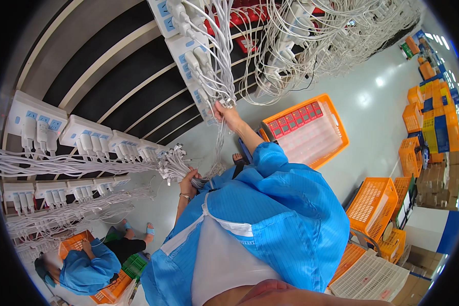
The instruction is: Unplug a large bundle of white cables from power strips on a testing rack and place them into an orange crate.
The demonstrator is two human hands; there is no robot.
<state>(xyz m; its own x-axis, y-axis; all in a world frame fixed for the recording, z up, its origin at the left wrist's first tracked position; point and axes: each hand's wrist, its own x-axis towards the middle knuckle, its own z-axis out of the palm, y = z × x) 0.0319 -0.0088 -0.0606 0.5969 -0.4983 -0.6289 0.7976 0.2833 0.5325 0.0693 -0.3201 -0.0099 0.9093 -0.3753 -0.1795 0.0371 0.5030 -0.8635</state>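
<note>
The right hand (223,109) is raised to a white multi-socket power strip (195,66) mounted on the rack, its fingers pinching the plug ends of thin white charging cables (220,137) that hang down from it; the high grip keeps the connectors level with the sockets. The left hand (188,182) is held at waist level, its fingers closed around a gathered bundle of white cable connectors (172,166), keeping the loose ends together. An orange plastic crate with red trays (311,130) stands on the floor below. A second person in a blue smock (89,268) crouches at lower left.
</note>
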